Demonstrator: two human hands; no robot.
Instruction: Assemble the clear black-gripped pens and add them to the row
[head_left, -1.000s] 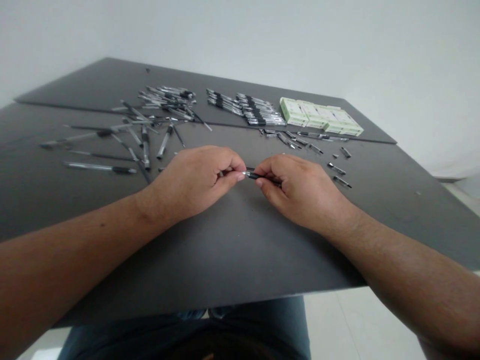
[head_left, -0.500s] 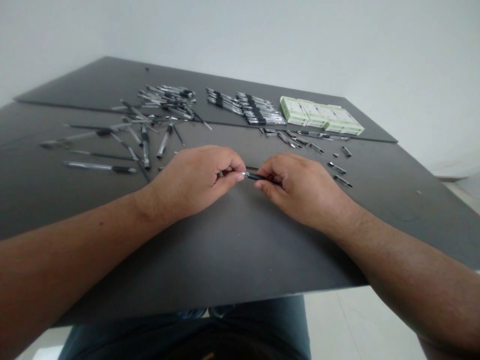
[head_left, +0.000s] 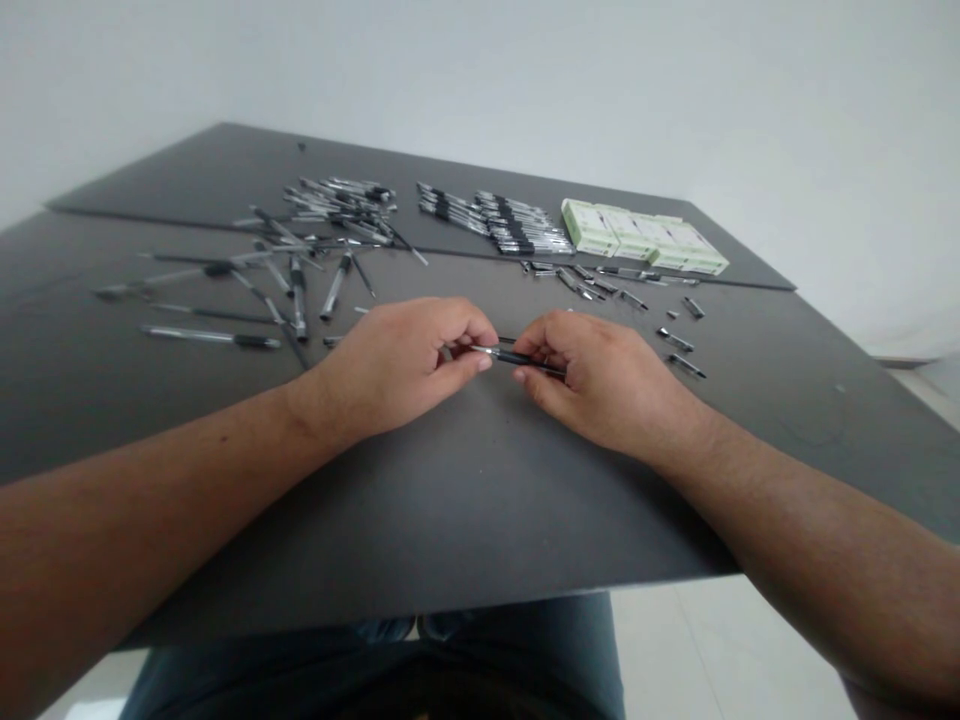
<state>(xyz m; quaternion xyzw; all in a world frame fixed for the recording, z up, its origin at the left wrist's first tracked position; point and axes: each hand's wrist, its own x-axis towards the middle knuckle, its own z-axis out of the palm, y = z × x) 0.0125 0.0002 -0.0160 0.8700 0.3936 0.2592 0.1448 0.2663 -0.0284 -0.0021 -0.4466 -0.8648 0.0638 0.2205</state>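
Observation:
Between both hands, over the near middle of the table, a pen (head_left: 511, 356) with a black grip and a silver tip lies almost level. My left hand (head_left: 416, 360) pinches its tip end between thumb and forefinger. Fingers of my right hand (head_left: 600, 375) are wrapped round the black grip part, hiding the far end of the pen. Behind the fingertips a thin dark stick-like piece (head_left: 507, 340) shows in part. Left of my left hand lies a clear pen barrel with a black grip (head_left: 210, 337).
Loose pens and refills (head_left: 296, 290) are strewn on the left, below a heap of pens (head_left: 341, 205). Two rows of pens (head_left: 517, 225) lie side by side at the back. Green-white boxes (head_left: 645, 238) stand to their right. Several pen caps (head_left: 681, 340) are scattered before the boxes.
The view has shifted slightly. My left fingers have moved a little along the pen, so more of its silver tip shows. Both hands keep their hold.

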